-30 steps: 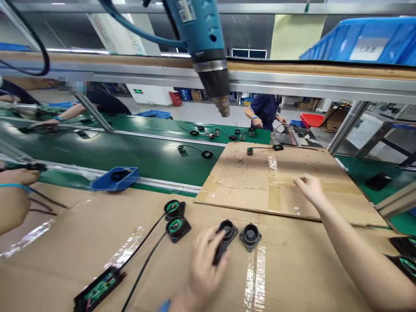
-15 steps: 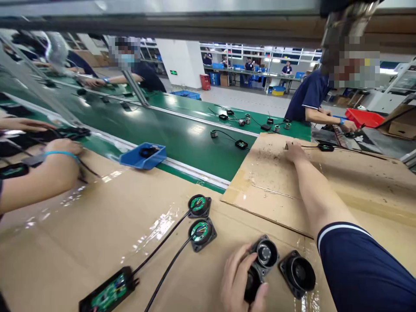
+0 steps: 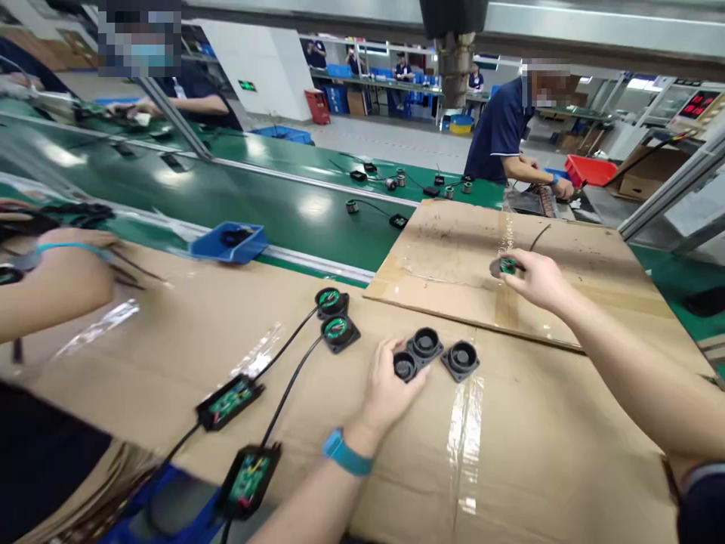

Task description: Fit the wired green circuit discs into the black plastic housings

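Observation:
My left hand (image 3: 388, 389), with a teal band at the wrist, has its thumb and fingers around a black motor housing (image 3: 405, 366) on the cardboard. A second round housing (image 3: 426, 343) touches that one, and a third housing (image 3: 461, 359) lies just to the right, apart. Over the raised cardboard sheet my right hand (image 3: 535, 278) pinches a small round stator with a green circuit board (image 3: 507, 266); a black cable (image 3: 541, 237) trails behind it. Left of my left hand sit two housings with green boards (image 3: 338, 332), wired to black boxes with open circuit boards (image 3: 229, 402).
A blue bin (image 3: 229, 243) stands at the edge of the green conveyor (image 3: 294, 215). Several wired stators lie beyond it. A co-worker's arm (image 3: 68, 279) reaches in at the left; another person (image 3: 498, 136) works across the line beside a red tray (image 3: 592, 171). A metal frame post (image 3: 680, 181) rises at the right.
My right hand has drawn back toward me, lifting the stator off the raised cardboard. My left hand stays at the housings. The view has shifted, showing more of the near cardboard.

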Available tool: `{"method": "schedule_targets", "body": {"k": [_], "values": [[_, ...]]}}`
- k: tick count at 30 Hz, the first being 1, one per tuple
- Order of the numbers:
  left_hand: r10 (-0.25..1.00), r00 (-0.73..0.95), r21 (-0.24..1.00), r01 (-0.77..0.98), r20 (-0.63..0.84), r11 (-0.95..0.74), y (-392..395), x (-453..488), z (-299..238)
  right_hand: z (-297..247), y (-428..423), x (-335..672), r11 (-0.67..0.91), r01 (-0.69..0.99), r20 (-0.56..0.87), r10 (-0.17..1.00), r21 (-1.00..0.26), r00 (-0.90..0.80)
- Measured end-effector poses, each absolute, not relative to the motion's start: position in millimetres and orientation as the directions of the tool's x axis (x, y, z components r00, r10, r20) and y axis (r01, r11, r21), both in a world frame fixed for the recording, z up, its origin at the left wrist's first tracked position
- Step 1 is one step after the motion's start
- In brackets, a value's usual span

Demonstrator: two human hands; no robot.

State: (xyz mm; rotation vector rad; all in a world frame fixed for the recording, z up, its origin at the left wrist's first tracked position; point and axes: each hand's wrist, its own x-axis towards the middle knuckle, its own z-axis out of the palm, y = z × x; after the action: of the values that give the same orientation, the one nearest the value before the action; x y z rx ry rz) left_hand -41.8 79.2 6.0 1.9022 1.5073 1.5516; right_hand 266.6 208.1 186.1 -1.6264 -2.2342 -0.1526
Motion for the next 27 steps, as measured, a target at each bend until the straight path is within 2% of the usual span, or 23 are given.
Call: {"method": "schedule_targets", "body": {"k": [2, 5, 8, 10, 14, 18, 22, 27], "values": [[0.856, -0.136, 0.779, 0.504, 0.499, -0.374, 76, -41, 3, 189, 133, 278, 0.303, 0.928, 0.342, 0.914, -0.215, -0.219], [0.906, -0.128, 0.834, 0.459, 0.403, -0.306, 71, -41, 3, 166, 39, 277, 0.259, 0.923, 0.208, 0.957, -0.283, -0.205], [0.935, -0.108, 0.853, 0.455, 0.339, -0.256, 60, -42, 8, 118, -13, 257, 0.264, 0.918, 0.078, 0.965, -0.295, -0.252], [0.944, -0.101, 0.856, 0.460, 0.313, -0.235, 48, -42, 10, 86, -24, 241, 0.252, 0.915, 0.054, 0.967, -0.314, -0.248], [0.949, -0.101, 0.862, 0.457, 0.297, -0.221, 17, -39, 4, 48, -24, 225, 0.262, 0.857, 0.156, 0.964, -0.445, -0.213], [0.932, -0.165, 0.867, 0.447, 0.322, -0.220, 1, -36, -4, 36, -25, 226, 0.354, 0.756, 0.253, 0.934, -0.551, -0.254], [0.922, -0.139, 0.829, 0.500, 0.361, -0.249, 1, -36, -8, 31, -30, 227, 0.431, 0.688, 0.362, 0.897, -0.584, -0.254], [0.903, -0.026, 0.766, 0.540, 0.429, -0.349, 2, -38, -13, 29, -29, 222, 0.476, 0.659, 0.374, 0.876, -0.582, -0.303]]}}
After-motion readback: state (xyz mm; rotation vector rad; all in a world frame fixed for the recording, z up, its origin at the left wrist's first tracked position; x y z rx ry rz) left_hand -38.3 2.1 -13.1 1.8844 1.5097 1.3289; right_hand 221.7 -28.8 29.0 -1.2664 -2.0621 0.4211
